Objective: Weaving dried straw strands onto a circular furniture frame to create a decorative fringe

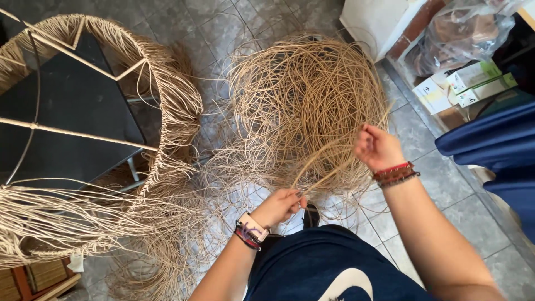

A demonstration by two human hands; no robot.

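Observation:
A large tangled coil of thin tan rattan strands lies on the grey tiled floor in front of me. My left hand pinches a few strands near the coil's near edge. My right hand is raised at the coil's right side, fingers closed around strands pulled from it. Both wrists wear bracelets. To the left stands a round frame wrapped in the same fibre, with loose strands hanging from its rim.
A dark surface shows inside the frame. At upper right sit a white box, a plastic bag and small cartons. Blue cloth lies at the right edge. A wooden piece is at bottom left.

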